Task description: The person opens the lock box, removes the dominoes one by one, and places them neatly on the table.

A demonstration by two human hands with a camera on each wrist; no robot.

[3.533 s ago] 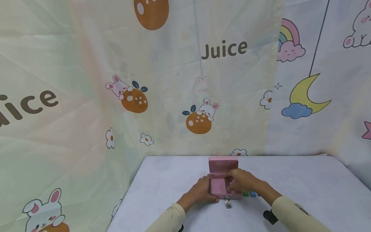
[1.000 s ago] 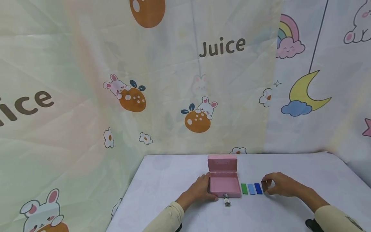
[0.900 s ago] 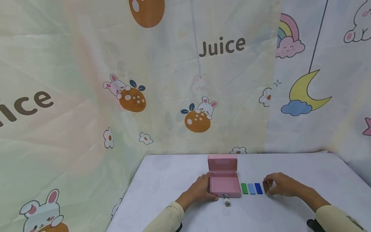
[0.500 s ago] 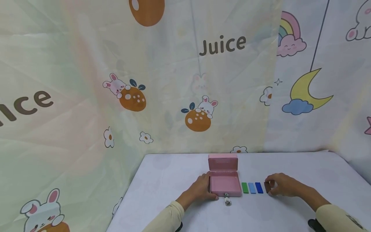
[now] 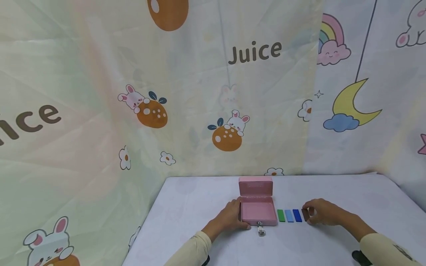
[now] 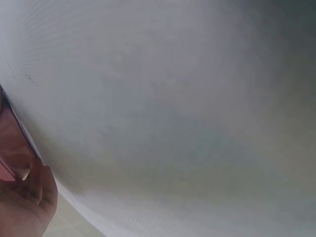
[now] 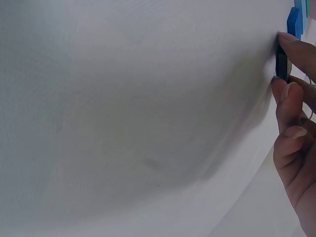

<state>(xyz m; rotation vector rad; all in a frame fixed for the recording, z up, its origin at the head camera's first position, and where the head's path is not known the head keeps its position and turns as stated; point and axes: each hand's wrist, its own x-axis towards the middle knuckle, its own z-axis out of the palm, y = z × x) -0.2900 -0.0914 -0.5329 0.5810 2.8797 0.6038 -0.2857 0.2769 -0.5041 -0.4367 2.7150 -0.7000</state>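
Observation:
A pink metal box stands on the table with its lid raised and its inside bare. My left hand holds the box at its left side, thumb at the front corner; the left wrist view shows the fingertips on the pink wall. My right hand pinches a dark brown rectangular block between thumb and fingers, at the right end of a row. In the right wrist view the block looks nearly black. The row holds a green block, a light blue block and a dark blue block.
A silver latch hangs from the front of the box onto the white tabletop. Behind the table hangs a printed cloth with rabbits, oranges and a moon.
The right hand, inside the box 3.5 seconds ago, has moved out to the right with the dark brown block. Over the last second it shifts only slightly. The left hand stays on the box.

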